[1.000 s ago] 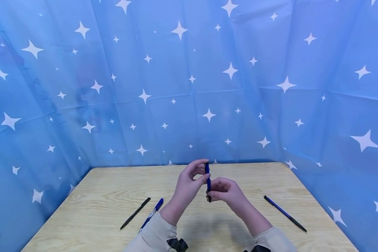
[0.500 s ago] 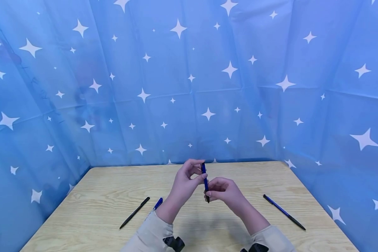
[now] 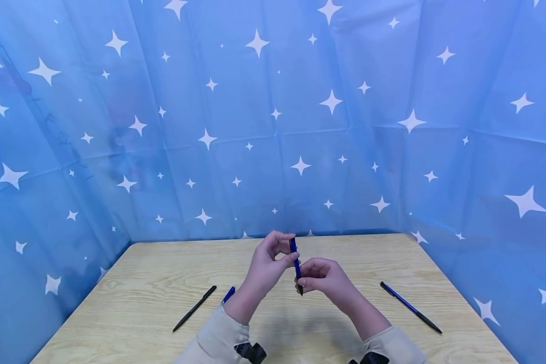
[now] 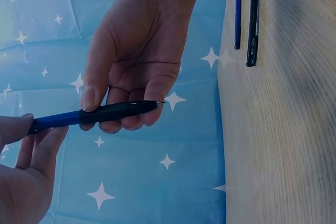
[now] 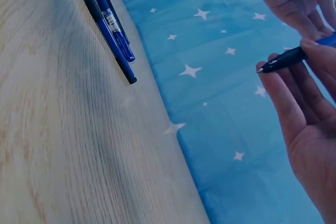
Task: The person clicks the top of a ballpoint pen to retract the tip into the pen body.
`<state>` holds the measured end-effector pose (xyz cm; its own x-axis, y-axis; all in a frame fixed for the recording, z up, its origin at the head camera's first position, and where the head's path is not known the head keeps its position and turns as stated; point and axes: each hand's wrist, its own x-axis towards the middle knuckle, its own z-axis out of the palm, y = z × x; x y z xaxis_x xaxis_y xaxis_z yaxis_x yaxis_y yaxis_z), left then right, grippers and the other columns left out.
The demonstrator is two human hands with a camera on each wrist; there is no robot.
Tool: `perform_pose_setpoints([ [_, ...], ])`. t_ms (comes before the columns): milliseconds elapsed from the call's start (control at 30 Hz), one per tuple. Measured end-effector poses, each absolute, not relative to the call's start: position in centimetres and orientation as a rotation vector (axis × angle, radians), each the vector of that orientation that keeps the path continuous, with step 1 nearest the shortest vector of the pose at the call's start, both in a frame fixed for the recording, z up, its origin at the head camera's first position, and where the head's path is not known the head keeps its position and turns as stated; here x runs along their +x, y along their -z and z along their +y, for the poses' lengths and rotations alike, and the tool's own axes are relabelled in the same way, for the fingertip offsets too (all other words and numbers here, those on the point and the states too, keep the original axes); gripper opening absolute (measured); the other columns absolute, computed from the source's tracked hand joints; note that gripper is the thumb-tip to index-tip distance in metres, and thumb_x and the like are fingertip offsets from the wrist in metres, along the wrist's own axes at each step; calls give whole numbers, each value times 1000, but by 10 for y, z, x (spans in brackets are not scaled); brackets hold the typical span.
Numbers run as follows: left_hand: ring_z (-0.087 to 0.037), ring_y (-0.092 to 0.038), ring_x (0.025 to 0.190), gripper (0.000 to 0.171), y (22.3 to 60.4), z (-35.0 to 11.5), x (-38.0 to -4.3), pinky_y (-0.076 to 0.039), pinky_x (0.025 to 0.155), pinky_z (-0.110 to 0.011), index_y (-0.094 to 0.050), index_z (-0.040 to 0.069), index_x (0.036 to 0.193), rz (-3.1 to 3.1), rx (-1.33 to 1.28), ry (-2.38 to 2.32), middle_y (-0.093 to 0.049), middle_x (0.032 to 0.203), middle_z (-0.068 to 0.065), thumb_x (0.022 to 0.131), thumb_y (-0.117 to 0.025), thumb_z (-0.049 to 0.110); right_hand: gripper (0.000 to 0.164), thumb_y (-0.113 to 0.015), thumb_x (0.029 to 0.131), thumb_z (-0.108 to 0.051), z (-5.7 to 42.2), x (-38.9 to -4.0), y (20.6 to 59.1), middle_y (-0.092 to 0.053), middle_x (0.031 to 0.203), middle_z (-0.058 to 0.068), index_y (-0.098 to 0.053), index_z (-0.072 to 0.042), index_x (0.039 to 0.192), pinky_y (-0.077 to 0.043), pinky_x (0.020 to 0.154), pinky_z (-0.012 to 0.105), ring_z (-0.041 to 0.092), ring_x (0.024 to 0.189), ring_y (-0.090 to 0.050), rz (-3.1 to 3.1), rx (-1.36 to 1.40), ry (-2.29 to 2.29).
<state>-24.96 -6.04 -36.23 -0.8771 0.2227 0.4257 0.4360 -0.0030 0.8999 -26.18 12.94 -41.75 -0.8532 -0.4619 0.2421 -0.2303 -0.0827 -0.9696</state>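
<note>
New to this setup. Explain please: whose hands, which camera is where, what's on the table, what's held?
There's no robot: these are a person's two bare hands. The wide picture comes from a camera worn on the head; the two close-ups come from cameras on the left and right wrists.

The left hand pinches the blue upper part of the held pen, and the right hand holds its dark lower part, near the bare writing tip.

On the wooden table, a black pen and a blue pen, partly hidden by the left arm, lie to the left; a blue-and-black pen lies to the right.
</note>
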Motion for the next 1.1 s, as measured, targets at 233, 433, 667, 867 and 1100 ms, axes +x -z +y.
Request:
perform_pose_setpoints([
  [233, -25, -64, 90, 33, 361, -60, -247, -56, 80, -35, -58, 9, 122, -2082, -693, 2041, -63, 96, -13, 91, -66, -2, 24, -70, 90, -10, 132, -260, 415, -67, 95, 11, -64, 7, 106, -57, 76, 43, 22, 86, -66, 1997, -771, 2036],
  [433, -26, -63, 92, 37, 360, -61, -245, -57, 79, -37, -54, 9, 124, -2072, -669, 2086, -61, 98, -13, 91, -66, -3, 25, -70, 90, -9, 135, -258, 411, -68, 95, 13, -64, 8, 108, -57, 76, 43, 24, 85, -67, 2004, -776, 2009],
  [667, -25, -63, 94, 43, 361, -62, -243, -56, 79, -36, -51, 12, 127, -2123, -698, 2047, -59, 104, -15, 90, -67, -3, 32, -69, 91, -8, 143, -254, 406, -68, 101, 18, -60, 10, 116, -57, 76, 42, 25, 91, -68, 2018, -781, 1928],
  [867, -22, -65, 95, 45, 359, -67, -240, -56, 78, -34, -51, 13, 128, -2194, -737, 1950, -59, 108, -10, 89, -70, 0, 33, -67, 91, -4, 155, -251, 403, -63, 106, 26, -56, 2, 122, -57, 76, 46, 31, 91, -68, 1971, -880, 1910],
  [1100, -20, -64, 97, 35, 359, -80, -239, -56, 78, -32, -58, 14, 122, -2267, -707, 1867, -59, 113, -7, 90, -69, 4, 35, -63, 94, -3, 176, -250, 401, -55, 121, 30, -53, -2, 128, -56, 73, 51, 35, 90, -68, 2022, -879, 1876],
])
